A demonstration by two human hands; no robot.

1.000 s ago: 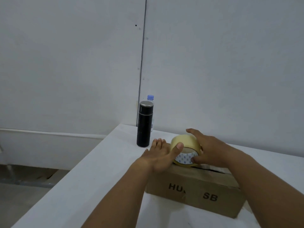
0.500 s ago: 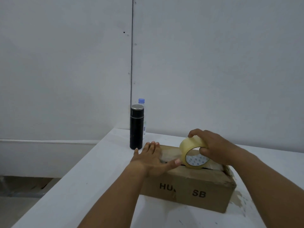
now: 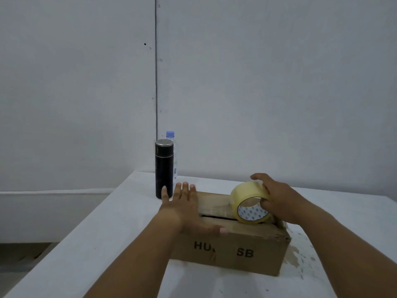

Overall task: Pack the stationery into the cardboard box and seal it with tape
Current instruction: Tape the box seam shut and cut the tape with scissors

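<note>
A brown cardboard box (image 3: 240, 250) with black letters on its front lies on the white table, its top flaps folded down with a dark slit between them. My left hand (image 3: 184, 209) lies flat, fingers spread, on the left end of the box top. My right hand (image 3: 281, 203) grips a roll of clear tape (image 3: 249, 203) standing on edge on the right part of the top seam. A strip of tape runs along the seam from the roll toward my left hand. No stationery is visible.
A black flask (image 3: 164, 168) stands behind the box's left end, with a clear water bottle (image 3: 171, 138) behind it. The white table (image 3: 103, 244) ends at its left edge, with floor below. A grey wall rises close behind.
My right hand has rolled the tape to the right along the box top, away from my left hand. My left hand stays pressed on the left end.
</note>
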